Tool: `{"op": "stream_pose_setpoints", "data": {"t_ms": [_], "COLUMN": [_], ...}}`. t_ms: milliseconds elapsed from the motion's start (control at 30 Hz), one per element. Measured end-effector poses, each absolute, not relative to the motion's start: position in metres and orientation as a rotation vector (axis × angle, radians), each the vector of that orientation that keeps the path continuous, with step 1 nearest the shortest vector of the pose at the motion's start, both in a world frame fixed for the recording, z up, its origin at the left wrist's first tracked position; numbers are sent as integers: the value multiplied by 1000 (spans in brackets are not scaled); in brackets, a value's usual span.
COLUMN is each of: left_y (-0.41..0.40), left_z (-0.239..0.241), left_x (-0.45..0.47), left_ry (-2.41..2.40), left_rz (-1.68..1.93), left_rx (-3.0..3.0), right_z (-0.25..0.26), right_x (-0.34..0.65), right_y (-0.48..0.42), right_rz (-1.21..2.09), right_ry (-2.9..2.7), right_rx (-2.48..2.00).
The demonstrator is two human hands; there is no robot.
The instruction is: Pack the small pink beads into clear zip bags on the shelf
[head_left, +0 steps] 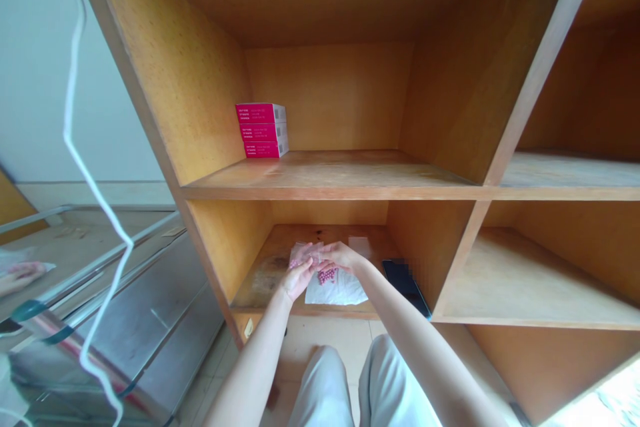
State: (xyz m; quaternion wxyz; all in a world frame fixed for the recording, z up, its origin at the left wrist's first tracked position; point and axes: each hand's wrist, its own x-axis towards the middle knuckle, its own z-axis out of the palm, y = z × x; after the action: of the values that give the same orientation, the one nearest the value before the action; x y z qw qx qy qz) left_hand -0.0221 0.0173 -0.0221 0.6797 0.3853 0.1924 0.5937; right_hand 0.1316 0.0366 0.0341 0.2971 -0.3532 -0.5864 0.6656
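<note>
Inside the lower compartment of a wooden shelf, my left hand (300, 276) and my right hand (341, 255) meet with their fingertips close together. Between and behind the fingers shows a small clear plastic bag (301, 251) with something pink at it. Both hands appear closed on this bag, though the exact grip is partly hidden. Just below my fingers lie pink beads (327, 275), clustered on a white sheet (336, 292) spread over the shelf board.
A dark flat device (407, 288) lies right of the sheet, near a pale card (359, 247). Three pink boxes (261, 131) are stacked on the upper shelf (345, 170). A white cable (93, 187) hangs at left, before a metal frame and another hand (23, 278), possibly reflected.
</note>
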Motion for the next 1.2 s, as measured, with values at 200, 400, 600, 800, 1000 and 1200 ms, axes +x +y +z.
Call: {"op": "stream_pose_setpoints", "data": {"t_ms": [200, 400, 600, 800, 1000, 1200], "left_y": [24, 22, 20, 23, 27, 35], "left_z": [-35, -39, -41, -50, -55, -57], "left_x": [-35, -38, -34, -31, -28, -25], "left_ry": [460, 529, 541, 541, 576, 619], "left_rz": [1382, 1365, 1331, 1276, 1239, 1204], "left_rx": [785, 736, 756, 769, 775, 840], "right_z": [21, -11, -45, -60, -77, -85], "right_x": [146, 134, 116, 106, 107, 110], "right_y": [43, 48, 48, 50, 53, 56], "right_rz": [1671, 1196, 932, 990, 1024, 1088], "right_ry": [-1478, -1086, -1079, -969, -1007, -996], "right_rx": [-924, -1068, -1157, -1185, -1126, -1046]}}
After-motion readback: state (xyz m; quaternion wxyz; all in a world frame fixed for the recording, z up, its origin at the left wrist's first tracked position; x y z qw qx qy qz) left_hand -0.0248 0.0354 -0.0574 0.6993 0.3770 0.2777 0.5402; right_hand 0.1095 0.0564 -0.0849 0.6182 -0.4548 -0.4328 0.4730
